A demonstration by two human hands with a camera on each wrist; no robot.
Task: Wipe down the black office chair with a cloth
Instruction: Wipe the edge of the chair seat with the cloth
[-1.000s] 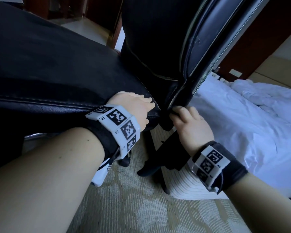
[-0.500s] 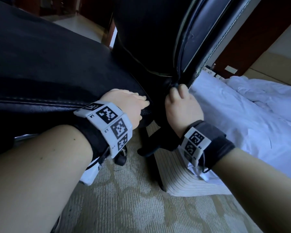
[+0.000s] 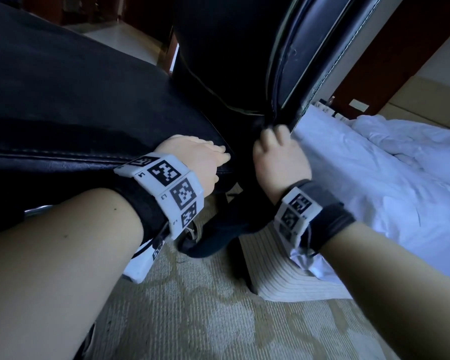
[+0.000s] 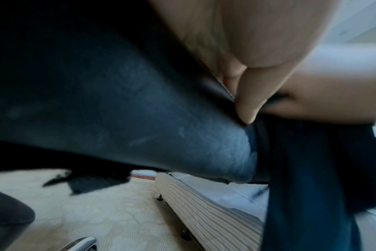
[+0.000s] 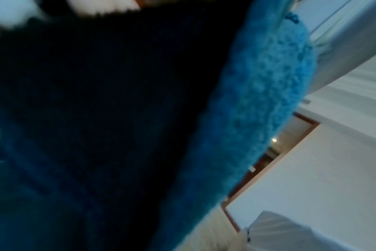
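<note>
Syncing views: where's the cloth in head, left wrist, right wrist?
Head: cloth hangs dark below the right hand, centre.
Left wrist: dark blue drape at right edge.
Right wrist: fills the left and centre, fluffy blue edge.
Shared landmark: ribbed bed base, seen in head and left wrist only.
</note>
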